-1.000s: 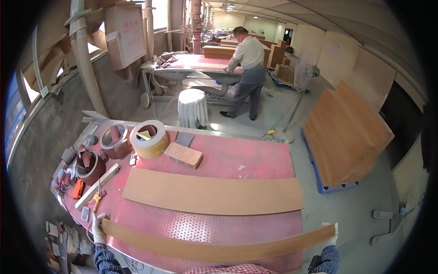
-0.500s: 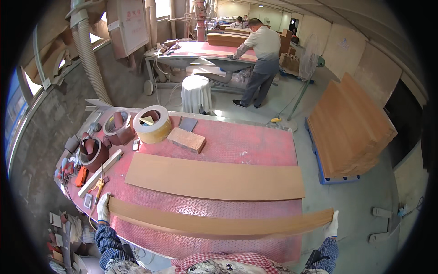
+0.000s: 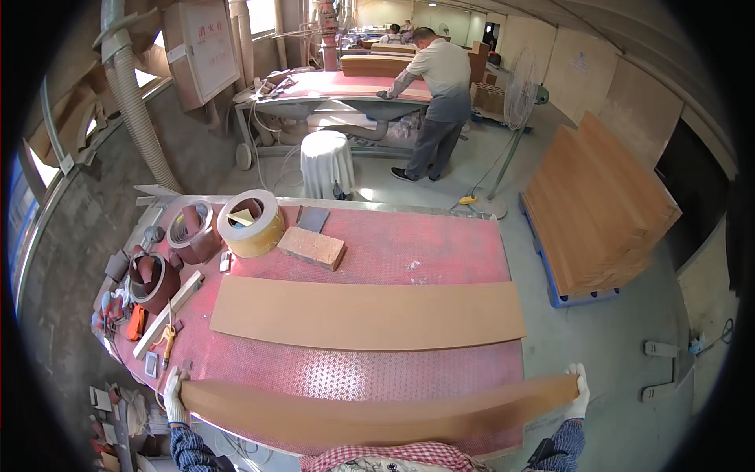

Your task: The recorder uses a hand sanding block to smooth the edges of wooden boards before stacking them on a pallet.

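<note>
A long brown wooden board spans the near side of the table, tilted and smeared by motion. My left hand, in a white knit glove, grips its left end. At the opposite end, my right hand in a matching glove holds the board beyond the table's right edge. A second brown board lies flat just past the held one. Both lie over the pink perforated table top. The fingers under the held board are partly hidden.
At the back left stand a yellow roll of abrasive, dark red rolls, a brick, a wooden strip and a yellow air gun. Stacked boards sit on a blue pallet at right. A co-worker leans over another table.
The held board has come nearer to me and turned so its broad face shows more. Both hands moved with it, still at its ends. The view has shifted slightly.
</note>
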The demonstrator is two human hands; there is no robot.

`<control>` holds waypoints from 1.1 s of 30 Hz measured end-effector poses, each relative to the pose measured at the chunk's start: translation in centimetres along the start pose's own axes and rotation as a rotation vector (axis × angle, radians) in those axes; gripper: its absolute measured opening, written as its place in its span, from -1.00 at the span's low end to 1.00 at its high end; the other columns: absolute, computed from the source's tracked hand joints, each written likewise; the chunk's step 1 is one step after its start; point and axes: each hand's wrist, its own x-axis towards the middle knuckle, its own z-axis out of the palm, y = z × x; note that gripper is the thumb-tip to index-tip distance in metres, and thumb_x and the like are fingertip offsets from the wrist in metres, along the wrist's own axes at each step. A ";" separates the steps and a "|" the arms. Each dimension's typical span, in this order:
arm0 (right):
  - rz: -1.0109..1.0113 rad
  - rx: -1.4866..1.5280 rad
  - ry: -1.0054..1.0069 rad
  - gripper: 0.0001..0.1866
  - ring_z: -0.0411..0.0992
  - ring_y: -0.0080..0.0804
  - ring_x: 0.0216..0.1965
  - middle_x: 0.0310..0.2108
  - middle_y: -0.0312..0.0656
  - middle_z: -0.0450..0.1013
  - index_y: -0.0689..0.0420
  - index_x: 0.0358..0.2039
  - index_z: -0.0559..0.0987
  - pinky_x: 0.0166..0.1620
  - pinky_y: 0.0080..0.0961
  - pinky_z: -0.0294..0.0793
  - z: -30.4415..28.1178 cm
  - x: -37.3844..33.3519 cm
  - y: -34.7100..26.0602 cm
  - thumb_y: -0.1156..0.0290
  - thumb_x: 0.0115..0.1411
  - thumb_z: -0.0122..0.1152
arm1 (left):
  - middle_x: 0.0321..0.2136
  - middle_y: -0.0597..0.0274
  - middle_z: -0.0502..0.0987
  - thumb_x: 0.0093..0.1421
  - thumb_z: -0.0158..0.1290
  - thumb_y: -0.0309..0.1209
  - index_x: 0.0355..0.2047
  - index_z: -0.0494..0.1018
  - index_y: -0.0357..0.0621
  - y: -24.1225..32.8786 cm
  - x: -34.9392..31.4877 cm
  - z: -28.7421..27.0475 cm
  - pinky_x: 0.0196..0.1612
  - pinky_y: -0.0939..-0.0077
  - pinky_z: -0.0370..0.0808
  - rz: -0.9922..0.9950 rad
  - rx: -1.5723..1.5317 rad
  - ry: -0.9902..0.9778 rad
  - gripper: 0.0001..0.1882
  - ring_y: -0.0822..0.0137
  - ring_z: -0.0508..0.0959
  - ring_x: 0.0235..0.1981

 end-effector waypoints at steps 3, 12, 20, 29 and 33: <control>0.053 -0.035 -0.028 -0.33 0.04 -0.10 0.40 0.40 0.04 0.04 0.29 0.38 0.08 0.40 -0.18 0.03 -0.3 -0.7 -0.1 0.18 0.39 -0.11 | 0.04 0.09 0.53 0.28 0.01 -0.37 0.18 0.37 -0.33 -0.3 -0.5 -1.8 0.20 0.30 0.39 -0.086 -0.107 -0.014 -0.52 0.17 0.50 0.07; 0.091 -0.112 0.014 -0.35 0.11 -0.06 0.36 0.35 0.11 0.12 0.36 0.31 0.19 0.38 -0.21 0.10 1.3 1.4 -0.5 0.10 0.42 -0.13 | -0.17 0.16 0.59 0.31 0.06 -0.26 -0.03 0.52 -0.30 2.7 0.2 2.6 0.03 0.40 0.48 -0.091 -0.027 -0.051 -0.64 0.27 0.56 -0.12; 0.068 0.081 0.029 -0.38 0.40 -0.25 -0.01 -0.08 -0.12 0.46 0.25 0.02 0.46 0.14 -0.31 0.36 0.4 3.0 0.7 -0.12 0.40 -0.15 | -0.17 0.07 0.59 0.27 -0.11 0.29 -0.09 0.50 -0.37 0.7 2.8 1.1 0.01 0.38 0.47 -0.235 -0.375 -0.091 -0.19 0.22 0.56 -0.15; 0.122 0.037 0.329 -0.38 0.40 -0.24 -0.05 -0.10 -0.11 0.47 0.25 0.01 0.47 0.08 -0.30 0.36 4.0 3.4 0.8 -0.13 0.35 -0.04 | -0.27 0.00 0.54 0.22 -0.27 0.43 -0.14 0.45 -0.36 -5.1 3.9 -1.4 -0.05 0.22 0.43 -0.216 -0.521 0.159 -0.08 0.12 0.50 -0.23; 0.077 0.000 0.269 -0.37 0.40 -0.19 -0.04 -0.07 -0.09 0.47 0.27 0.04 0.45 0.10 -0.24 0.36 1.3 3.8 0.6 -0.12 0.35 -0.03 | -0.22 -0.06 0.56 0.42 -0.34 0.06 -0.16 0.42 -0.29 -10.5 5.9 -2.6 -0.11 0.26 0.48 -0.013 -0.214 0.006 -0.39 0.14 0.54 -0.25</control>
